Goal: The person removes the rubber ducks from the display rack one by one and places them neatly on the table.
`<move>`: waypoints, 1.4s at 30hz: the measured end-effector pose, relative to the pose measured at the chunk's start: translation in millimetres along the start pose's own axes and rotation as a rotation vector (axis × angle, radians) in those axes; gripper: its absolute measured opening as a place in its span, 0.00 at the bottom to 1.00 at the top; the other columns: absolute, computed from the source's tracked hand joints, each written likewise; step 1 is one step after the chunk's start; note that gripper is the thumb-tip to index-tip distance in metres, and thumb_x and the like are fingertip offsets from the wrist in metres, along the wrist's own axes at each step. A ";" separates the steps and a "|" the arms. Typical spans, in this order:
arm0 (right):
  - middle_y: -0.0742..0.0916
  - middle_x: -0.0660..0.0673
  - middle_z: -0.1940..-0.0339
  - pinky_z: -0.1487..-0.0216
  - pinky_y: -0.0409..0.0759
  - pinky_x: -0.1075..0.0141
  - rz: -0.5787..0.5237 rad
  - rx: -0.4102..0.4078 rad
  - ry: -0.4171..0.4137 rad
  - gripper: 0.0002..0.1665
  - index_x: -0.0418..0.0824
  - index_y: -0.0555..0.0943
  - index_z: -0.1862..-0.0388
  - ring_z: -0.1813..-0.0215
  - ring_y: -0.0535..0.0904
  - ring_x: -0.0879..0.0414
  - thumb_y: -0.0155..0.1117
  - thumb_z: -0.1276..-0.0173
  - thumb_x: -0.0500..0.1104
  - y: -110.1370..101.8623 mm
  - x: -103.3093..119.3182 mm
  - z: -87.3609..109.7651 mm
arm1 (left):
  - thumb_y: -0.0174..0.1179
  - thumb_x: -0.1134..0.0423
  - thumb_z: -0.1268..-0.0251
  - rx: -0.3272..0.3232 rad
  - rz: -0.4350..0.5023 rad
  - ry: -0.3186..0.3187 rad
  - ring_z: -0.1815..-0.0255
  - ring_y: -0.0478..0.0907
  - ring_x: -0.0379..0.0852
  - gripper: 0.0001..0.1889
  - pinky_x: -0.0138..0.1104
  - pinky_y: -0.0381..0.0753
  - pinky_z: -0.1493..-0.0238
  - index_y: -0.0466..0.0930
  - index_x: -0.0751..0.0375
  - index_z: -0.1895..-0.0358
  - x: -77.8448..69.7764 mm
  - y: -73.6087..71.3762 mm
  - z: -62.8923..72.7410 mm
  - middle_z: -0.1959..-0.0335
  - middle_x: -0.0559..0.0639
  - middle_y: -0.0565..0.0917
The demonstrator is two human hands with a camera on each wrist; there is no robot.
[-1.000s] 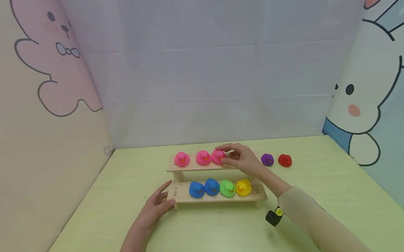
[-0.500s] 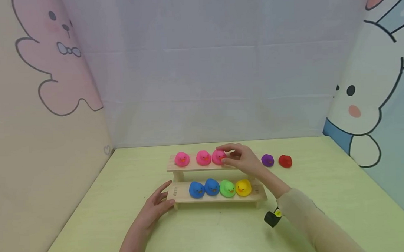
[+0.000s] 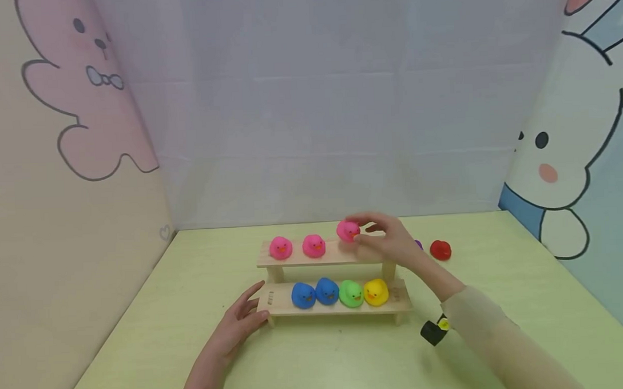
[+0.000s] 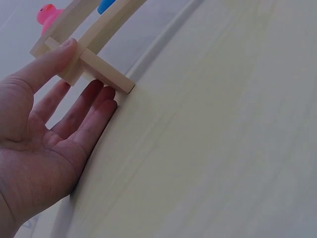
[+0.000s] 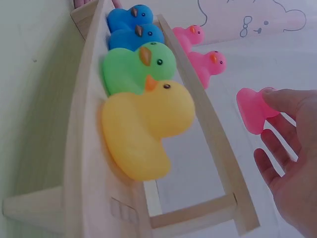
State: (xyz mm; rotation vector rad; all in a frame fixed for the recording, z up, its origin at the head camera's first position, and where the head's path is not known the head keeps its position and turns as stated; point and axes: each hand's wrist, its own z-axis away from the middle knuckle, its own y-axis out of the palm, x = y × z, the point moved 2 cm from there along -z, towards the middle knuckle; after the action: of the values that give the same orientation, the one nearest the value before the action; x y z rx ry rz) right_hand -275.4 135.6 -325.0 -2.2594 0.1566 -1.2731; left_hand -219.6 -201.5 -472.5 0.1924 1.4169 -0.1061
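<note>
My right hand pinches a pink rubber duck between thumb and fingers, raised above the upper shelf of a two-tier wooden stand. The right wrist view shows the held pink duck apart from the shelf. Left of it on that shelf sit two more pink ducks. The lower shelf carries two blue ducks, a green duck and a yellow duck in a row. At the stand's left end, my left hand grips the lower shelf, thumb in front; the left wrist view shows the thumb against the wood.
On the pale yellow-green table, a red duck lies right of the stand. A purple duck is mostly hidden behind my right wrist. A small black device shows beside the right sleeve. A white curtain hangs behind the table.
My right hand has lifted the third pink duck off the upper shelf, up and slightly right. The hand now covers most of the purple duck. The left hand stays at the stand.
</note>
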 end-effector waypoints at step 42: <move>0.78 0.43 0.48 0.61 0.65 0.85 0.356 -0.437 0.196 0.25 0.44 0.72 0.40 0.52 0.70 0.54 0.61 0.37 0.41 -153.5 -163.8 89.7 | 0.60 0.66 0.42 0.027 -0.007 0.010 0.46 0.73 0.51 0.35 0.36 0.73 0.48 0.58 0.41 0.33 -0.3 -1.9 0.1 0.41 0.60 0.68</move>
State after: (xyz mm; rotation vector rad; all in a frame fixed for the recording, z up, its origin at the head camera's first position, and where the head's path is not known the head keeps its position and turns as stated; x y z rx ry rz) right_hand -315.3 358.7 -408.9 -2.3020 0.9455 -1.3544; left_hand -219.9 -203.5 -472.4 0.2108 1.4267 -0.1308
